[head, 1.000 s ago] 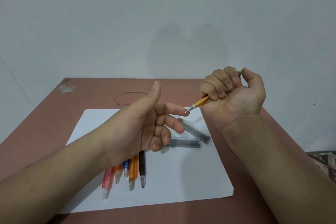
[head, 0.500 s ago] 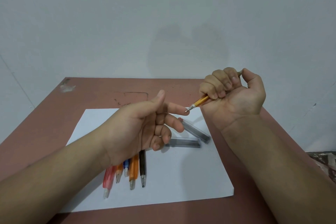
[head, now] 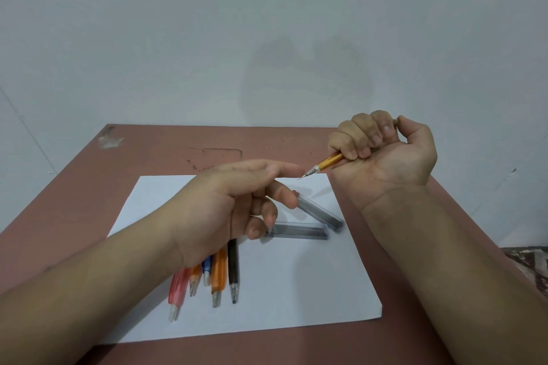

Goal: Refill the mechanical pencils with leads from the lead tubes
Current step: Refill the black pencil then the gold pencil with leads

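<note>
Bare paper (head: 296,281) beside pencils (head: 219,278)

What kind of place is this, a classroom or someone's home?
Hard to say for sure; it looks like a plain room with a small desk. A worn reddish table stands against a bare wall, and a paper sheet on it holds pencils and lead tubes.

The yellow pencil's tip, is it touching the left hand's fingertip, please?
Apart: the head view shows white paper between the yellow pencil tip and the left hand.
</note>
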A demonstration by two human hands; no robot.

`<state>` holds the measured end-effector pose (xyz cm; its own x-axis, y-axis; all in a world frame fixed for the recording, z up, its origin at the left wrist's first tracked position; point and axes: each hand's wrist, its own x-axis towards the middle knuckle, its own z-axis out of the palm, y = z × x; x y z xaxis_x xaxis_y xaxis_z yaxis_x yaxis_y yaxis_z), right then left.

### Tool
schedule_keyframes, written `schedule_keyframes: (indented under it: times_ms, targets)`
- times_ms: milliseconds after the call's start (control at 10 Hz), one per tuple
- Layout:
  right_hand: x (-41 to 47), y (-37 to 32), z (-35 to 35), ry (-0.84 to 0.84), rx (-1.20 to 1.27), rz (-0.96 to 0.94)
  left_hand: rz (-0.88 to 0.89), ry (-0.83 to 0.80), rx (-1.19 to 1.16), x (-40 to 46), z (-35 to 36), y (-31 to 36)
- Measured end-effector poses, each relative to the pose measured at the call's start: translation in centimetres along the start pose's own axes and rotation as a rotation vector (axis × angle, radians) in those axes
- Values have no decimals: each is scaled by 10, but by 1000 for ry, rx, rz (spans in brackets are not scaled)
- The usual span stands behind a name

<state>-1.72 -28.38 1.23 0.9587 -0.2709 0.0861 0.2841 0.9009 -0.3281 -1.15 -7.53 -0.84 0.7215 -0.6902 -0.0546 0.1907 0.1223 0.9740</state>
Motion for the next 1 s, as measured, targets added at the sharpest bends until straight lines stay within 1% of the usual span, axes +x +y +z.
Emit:
schedule_keyframes:
  times_ms: [100,200,500,800,900,1000]
  targets:
    - [-1,1,0,4,-1,0,41,65,178,1,3,-2]
    - [-2,2,0,2,11,9,88,113,236,3,7,-4]
    - [-6,8,3,-26,34,45,159,156,273,5,10,-4]
    - [-9,12,4,-30,47,65,183,191,286,5,10,-6]
    - [-9,14,4,-48,24,64,187,206,300,5,10,-6]
    - [-7,16,6,-84,-91,62,188,232,317,5,10,-5]
